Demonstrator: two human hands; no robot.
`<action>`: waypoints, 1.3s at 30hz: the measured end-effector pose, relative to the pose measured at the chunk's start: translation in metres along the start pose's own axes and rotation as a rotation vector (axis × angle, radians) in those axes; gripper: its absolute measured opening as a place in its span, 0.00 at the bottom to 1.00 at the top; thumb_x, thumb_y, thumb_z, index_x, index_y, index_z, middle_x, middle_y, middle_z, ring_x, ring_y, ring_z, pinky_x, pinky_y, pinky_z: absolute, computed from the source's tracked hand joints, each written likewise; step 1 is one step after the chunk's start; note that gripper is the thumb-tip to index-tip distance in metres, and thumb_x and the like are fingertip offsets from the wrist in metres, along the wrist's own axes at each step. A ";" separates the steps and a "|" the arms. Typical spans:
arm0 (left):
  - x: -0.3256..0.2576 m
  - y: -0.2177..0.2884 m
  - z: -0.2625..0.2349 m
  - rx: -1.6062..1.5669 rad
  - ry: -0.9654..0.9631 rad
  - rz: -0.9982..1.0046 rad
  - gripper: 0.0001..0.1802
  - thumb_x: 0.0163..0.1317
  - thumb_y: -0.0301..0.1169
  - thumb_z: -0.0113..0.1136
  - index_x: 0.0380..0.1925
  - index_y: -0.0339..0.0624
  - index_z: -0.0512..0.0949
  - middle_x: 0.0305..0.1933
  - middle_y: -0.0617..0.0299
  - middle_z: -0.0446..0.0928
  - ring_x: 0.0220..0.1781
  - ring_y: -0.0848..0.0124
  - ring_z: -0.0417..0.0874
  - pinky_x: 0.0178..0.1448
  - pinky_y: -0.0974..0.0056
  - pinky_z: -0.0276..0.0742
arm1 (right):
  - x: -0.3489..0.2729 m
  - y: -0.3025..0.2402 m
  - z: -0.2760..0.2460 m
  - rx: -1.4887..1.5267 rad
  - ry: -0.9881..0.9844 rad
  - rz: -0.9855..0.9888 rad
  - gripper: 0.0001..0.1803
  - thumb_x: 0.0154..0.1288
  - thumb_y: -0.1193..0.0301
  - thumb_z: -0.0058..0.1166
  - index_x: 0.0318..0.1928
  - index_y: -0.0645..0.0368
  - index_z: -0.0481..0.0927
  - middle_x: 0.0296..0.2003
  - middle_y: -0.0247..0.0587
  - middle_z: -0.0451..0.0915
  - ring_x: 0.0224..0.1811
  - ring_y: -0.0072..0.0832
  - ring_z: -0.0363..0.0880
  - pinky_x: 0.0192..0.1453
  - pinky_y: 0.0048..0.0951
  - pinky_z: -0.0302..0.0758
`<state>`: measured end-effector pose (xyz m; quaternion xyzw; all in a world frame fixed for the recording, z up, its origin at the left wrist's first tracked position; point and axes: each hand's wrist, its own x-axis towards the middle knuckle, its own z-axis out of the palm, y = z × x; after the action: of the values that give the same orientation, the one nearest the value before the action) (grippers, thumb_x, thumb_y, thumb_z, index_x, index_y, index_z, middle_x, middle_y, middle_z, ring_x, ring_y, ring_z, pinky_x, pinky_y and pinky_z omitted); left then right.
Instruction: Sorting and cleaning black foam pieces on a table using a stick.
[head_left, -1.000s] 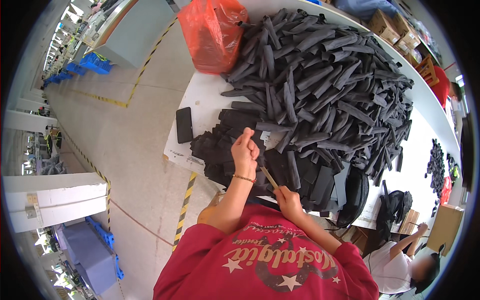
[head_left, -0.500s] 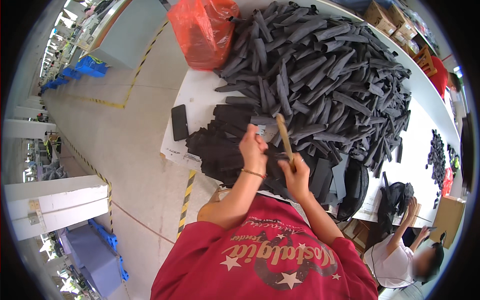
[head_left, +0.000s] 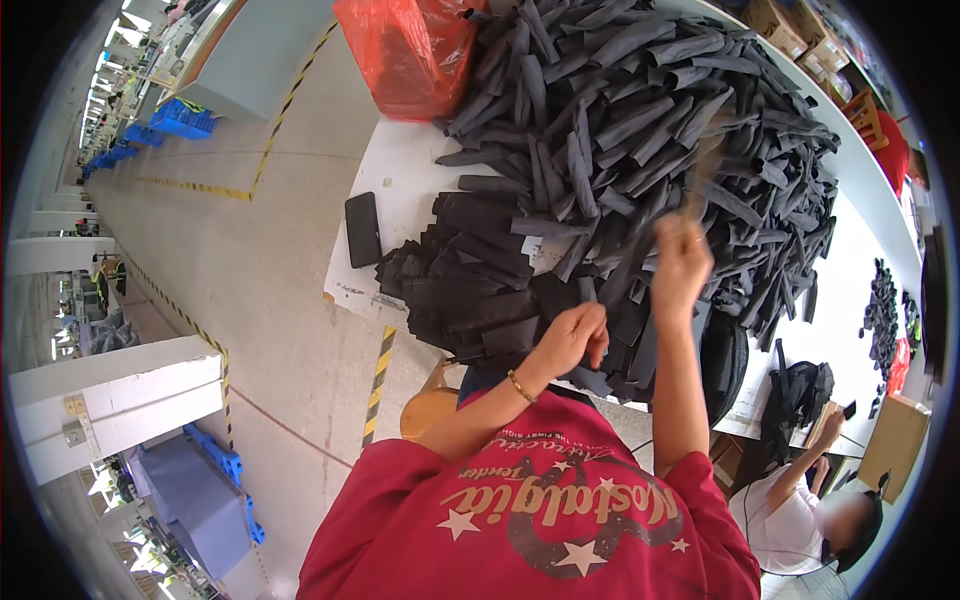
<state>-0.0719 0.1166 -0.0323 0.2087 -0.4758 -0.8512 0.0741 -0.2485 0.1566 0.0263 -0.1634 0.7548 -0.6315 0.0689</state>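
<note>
My right hand (head_left: 682, 262) is closed around a thin tan stick (head_left: 703, 170), which points up and away over the heap and is smeared by motion. Close to my body, my left hand (head_left: 572, 340) has its fingers curled in a pinch. A short end of a dark fabric piece (head_left: 587, 290) shows at those fingertips. Under and left of my hands lies a spread stack of flat black fabric pieces (head_left: 465, 300). Beyond them rises a large heap of dark grey fabric tubes (head_left: 640, 130).
A black phone (head_left: 363, 230) lies on the white table (head_left: 385, 165) at the left. Behind it stands a red plastic bag (head_left: 410, 60). A black rounded item (head_left: 723, 365) lies right of my right forearm. Another person (head_left: 800, 510) works at the lower right.
My right hand has swung away and to the right with the stick, over the heap. My left hand has come nearer my body and a little right, so the hands are farther apart.
</note>
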 end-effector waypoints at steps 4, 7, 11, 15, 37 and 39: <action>-0.024 -0.061 -0.032 0.041 0.419 -0.286 0.21 0.71 0.44 0.47 0.27 0.37 0.71 0.17 0.57 0.75 0.16 0.69 0.79 0.17 0.71 0.70 | 0.100 -0.046 -0.025 -0.117 0.243 -0.282 0.16 0.69 0.61 0.56 0.37 0.64 0.77 0.23 0.28 0.72 0.26 0.18 0.67 0.32 0.22 0.66; 0.003 -0.043 -0.045 0.518 0.678 -0.234 0.19 0.63 0.43 0.59 0.32 0.34 0.76 0.19 0.55 0.77 0.11 0.71 0.77 0.15 0.67 0.70 | 0.113 -0.041 -0.029 -0.357 0.201 -0.273 0.21 0.67 0.58 0.58 0.50 0.63 0.74 0.26 0.33 0.75 0.27 0.21 0.70 0.34 0.24 0.69; 0.025 -0.118 -0.091 0.923 0.820 -0.042 0.22 0.61 0.44 0.62 0.37 0.31 0.76 0.24 0.49 0.80 0.18 0.63 0.82 0.24 0.60 0.77 | 0.049 0.000 -0.016 -0.272 -0.094 -0.221 0.16 0.71 0.67 0.51 0.54 0.60 0.69 0.27 0.36 0.75 0.28 0.20 0.71 0.35 0.23 0.70; 0.030 -0.094 -0.069 0.989 0.899 -0.099 0.23 0.59 0.44 0.64 0.39 0.30 0.76 0.31 0.42 0.81 0.39 0.45 0.82 0.44 0.51 0.77 | -0.013 0.041 -0.052 -0.310 -0.331 -0.091 0.10 0.70 0.74 0.50 0.48 0.64 0.73 0.23 0.34 0.71 0.25 0.18 0.68 0.30 0.23 0.68; -0.003 0.047 -0.058 0.710 0.407 0.260 0.04 0.57 0.25 0.66 0.32 0.37 0.82 0.13 0.68 0.73 0.14 0.85 0.68 0.19 0.74 0.60 | -0.022 -0.006 -0.123 -0.673 -0.716 -0.515 0.09 0.60 0.72 0.59 0.42 0.57 0.82 0.25 0.43 0.75 0.26 0.40 0.77 0.30 0.37 0.72; -0.004 0.054 -0.060 0.694 0.409 0.242 0.04 0.56 0.24 0.66 0.32 0.37 0.82 0.13 0.68 0.73 0.14 0.85 0.68 0.19 0.74 0.59 | -0.023 -0.008 -0.121 -0.677 -0.724 -0.529 0.09 0.61 0.71 0.58 0.42 0.55 0.82 0.26 0.41 0.75 0.26 0.40 0.77 0.30 0.38 0.73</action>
<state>-0.0466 0.0427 -0.0133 0.3288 -0.7307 -0.5667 0.1919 -0.2631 0.2763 0.0548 -0.5665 0.7769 -0.2532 0.1064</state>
